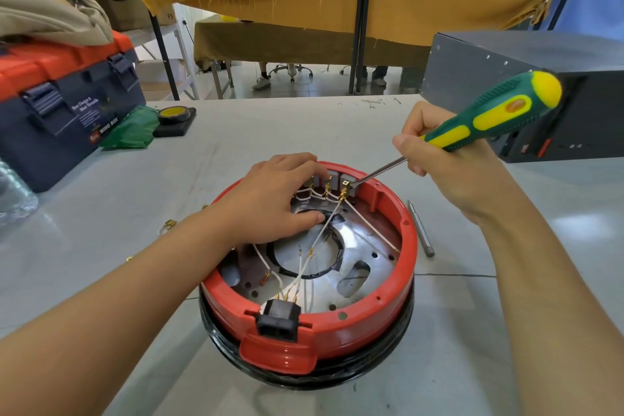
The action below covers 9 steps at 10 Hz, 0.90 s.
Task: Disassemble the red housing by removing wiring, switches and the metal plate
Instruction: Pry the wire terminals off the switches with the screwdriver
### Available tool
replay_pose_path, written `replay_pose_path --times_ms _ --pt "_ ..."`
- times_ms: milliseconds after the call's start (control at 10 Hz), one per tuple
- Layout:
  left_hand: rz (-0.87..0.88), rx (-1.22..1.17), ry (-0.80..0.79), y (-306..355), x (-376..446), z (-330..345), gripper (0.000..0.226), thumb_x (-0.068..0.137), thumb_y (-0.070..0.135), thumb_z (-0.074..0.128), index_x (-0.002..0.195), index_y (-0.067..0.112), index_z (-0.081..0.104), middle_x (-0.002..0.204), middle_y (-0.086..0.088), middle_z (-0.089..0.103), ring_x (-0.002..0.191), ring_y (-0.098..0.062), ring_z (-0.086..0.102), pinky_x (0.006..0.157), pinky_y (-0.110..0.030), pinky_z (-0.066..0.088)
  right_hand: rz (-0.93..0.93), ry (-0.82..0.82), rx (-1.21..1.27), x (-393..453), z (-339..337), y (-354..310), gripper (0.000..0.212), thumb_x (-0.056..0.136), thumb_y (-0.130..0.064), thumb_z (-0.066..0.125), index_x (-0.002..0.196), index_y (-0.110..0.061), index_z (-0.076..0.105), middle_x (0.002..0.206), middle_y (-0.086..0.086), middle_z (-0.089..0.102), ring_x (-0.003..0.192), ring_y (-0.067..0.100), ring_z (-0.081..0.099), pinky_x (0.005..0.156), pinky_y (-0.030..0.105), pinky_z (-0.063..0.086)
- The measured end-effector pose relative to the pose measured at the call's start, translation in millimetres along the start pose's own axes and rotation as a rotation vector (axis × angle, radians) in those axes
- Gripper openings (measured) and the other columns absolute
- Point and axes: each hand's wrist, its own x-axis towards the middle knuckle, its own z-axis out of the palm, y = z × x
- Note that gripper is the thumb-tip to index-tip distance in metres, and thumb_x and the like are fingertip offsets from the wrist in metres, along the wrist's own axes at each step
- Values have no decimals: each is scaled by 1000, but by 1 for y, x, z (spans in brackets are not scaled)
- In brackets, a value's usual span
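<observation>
The round red housing (pixel 378 314) sits on the table in front of me, with a shiny metal plate (pixel 354 246) inside. White wires (pixel 315 241) run from a black socket (pixel 278 317) at the near rim to grey switches (pixel 347 184) at the far rim. My left hand (pixel 273 199) rests over the far left rim, fingers curled on the switches, thumb on the plate. My right hand (pixel 439 162) grips a green and yellow screwdriver (pixel 493 111); its tip touches the rightmost switch terminal.
A metal rod (pixel 420 230) lies on the table right of the housing. An orange and navy toolbox (pixel 60 105) stands at the far left, with a tape roll (pixel 174 113) beside it. A dark grey box (pixel 540 84) stands at the far right.
</observation>
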Motion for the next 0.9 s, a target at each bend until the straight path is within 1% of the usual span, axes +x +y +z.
replay_pose_path --times_ms 100,200,300,500,800,900 --pt "8 3 6 0 0 0 51 83 45 62 130 34 43 149 5 33 137 -16 29 110 -35 26 55 19 100 1 0 7 22 77 -29 57 60 -22 45 50 -9 37 52 14 38 52 21 35" --pt "8 4 8 1 0 0 52 83 45 63 130 34 43 149 5 33 137 -16 29 110 -36 27 94 45 189 2 -2 13 22 76 -26 57 56 -27 49 50 -10 39 48 10 39 50 14 36" --pt "6 3 8 1 0 0 52 83 44 63 130 34 44 149 5 34 136 -16 29 109 -36 27 124 58 255 4 -3 20 24 78 -23 57 55 -26 49 52 -7 38 48 11 38 53 19 37" --pt "0 8 0 1 0 0 53 83 46 63 131 35 42 150 5 32 138 -16 27 110 -37 26 198 102 413 3 -4 28 26 79 -17 56 55 -21 45 55 1 35 46 11 36 49 18 36" --pt "-2 15 2 2 -1 -1 54 83 46 63 131 35 42 150 5 32 137 -16 28 110 -35 25 208 107 417 3 -2 29 29 79 -17 56 52 -23 45 52 -2 36 46 11 35 48 18 36" --pt "-5 10 2 3 0 -1 54 83 45 63 131 35 42 151 6 31 138 -15 27 110 -34 25 228 28 372 2 11 29 28 77 -19 57 51 -24 49 50 -7 39 45 9 36 47 17 35"
